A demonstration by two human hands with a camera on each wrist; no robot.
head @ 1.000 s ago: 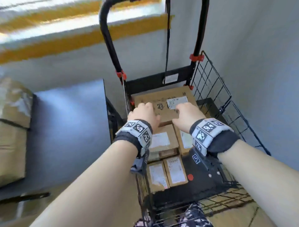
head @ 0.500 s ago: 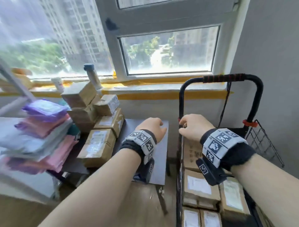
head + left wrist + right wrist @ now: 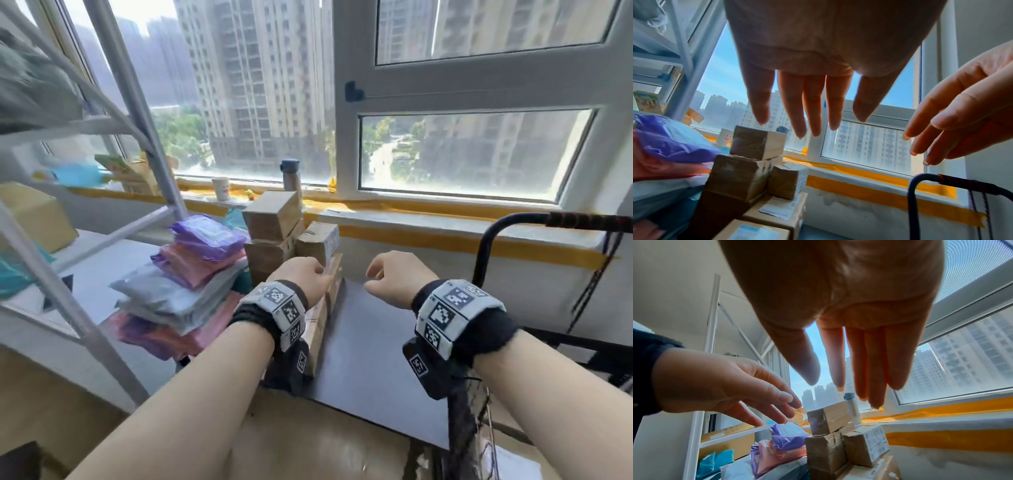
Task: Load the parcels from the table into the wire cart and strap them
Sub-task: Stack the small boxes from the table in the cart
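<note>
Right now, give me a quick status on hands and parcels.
Both hands open, empty: left hand, right hand. Cardboard parcels stacked on table, untouched. Nothing between hands and stack.

We are in a high-rise flat room used as a small parcel storeroom. Taped cardboard parcels (image 3: 274, 219) and soft mailer bags (image 3: 191, 274) pile on a dark bench (image 3: 370, 342) under a window (image 3: 462, 154) facing tower blocks. A white metal shelving rack (image 3: 137, 113) holds more boxes, and a cart handle (image 3: 513, 222) stands beside the bench.
</note>
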